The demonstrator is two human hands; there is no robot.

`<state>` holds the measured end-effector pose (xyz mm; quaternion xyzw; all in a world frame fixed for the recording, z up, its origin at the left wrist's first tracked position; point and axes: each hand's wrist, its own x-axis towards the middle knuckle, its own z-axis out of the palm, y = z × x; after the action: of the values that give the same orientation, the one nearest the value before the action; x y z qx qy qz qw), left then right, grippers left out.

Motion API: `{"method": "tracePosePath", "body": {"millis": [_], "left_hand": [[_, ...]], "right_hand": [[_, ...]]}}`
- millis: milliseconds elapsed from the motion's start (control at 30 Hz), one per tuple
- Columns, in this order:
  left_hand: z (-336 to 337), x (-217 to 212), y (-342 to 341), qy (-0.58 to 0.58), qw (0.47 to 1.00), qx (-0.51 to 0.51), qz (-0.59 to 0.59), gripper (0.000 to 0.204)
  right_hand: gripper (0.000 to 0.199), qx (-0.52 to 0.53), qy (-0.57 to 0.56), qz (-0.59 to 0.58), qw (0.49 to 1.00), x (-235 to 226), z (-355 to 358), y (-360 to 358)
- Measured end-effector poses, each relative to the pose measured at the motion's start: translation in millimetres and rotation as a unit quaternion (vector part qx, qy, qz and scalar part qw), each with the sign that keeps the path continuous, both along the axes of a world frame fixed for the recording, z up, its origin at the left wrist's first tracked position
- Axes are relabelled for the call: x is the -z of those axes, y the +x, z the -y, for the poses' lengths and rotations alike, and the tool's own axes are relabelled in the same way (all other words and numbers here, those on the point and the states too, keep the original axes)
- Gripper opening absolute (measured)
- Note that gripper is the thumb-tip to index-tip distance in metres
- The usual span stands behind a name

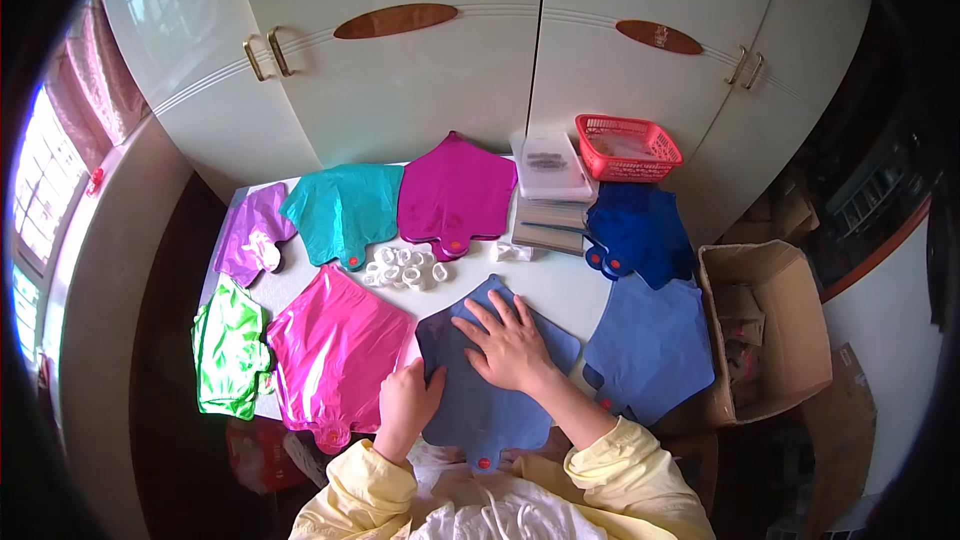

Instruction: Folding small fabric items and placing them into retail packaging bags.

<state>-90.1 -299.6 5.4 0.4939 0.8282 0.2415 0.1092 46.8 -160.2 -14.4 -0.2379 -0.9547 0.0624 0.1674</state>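
A flat slate-blue foil balloon [470,380] lies in front of me at the table's near edge, its tab with a red dot pointing toward me. My right hand [510,348] rests on its upper part, palm down, fingers spread. At its left edge my left hand [408,402] is closed, thumb over the top and the other fingers curled under, pinching that edge. Just left of it is a shiny pink foil balloon [335,345]. To the right lies another slate-blue foil balloon [655,350]. Several small white rings [402,266] are heaped beyond my hands.
Purple [255,230], teal [345,208], magenta [458,190], green [228,345] and dark blue [645,230] foil balloons ring the white table [480,285]. At the back sit a white plastic box [552,180] and a red basket [628,168]. An open cardboard box [800,330] stands right.
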Motion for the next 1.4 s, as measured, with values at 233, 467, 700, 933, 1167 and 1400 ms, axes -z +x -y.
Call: {"method": "tracePosePath", "body": {"millis": [233,467,700,933,1167,1400], "left_hand": [[12,-2,-3,0.031,0.98,0.048,0.192,0.025],[2,-20,10,-0.016,0.997,0.061,0.034,0.019],[-9,-21,16,0.111,0.975,0.177,0.081,0.013],[-21,-12,29,0.111,0.973,0.185,0.083,0.012],[-25,-5,36,0.134,0.971,0.191,0.055,0.013],[-25,-8,28,0.152,0.961,0.225,0.047,0.016]], "right_hand": [[0.053,0.002,0.015,-0.007,1.0,2,-1,0],[0.056,0.012,-0.033,0.013,0.999,-5,-5,-3],[0.049,0.013,-0.042,0.014,0.999,-4,-7,-1],[0.03,0.004,-0.071,-0.101,0.992,16,-16,-1],[0.014,0.013,-0.137,-0.266,0.954,13,-21,1],[0.013,0.032,-0.086,-0.236,0.967,12,-19,0]]}}
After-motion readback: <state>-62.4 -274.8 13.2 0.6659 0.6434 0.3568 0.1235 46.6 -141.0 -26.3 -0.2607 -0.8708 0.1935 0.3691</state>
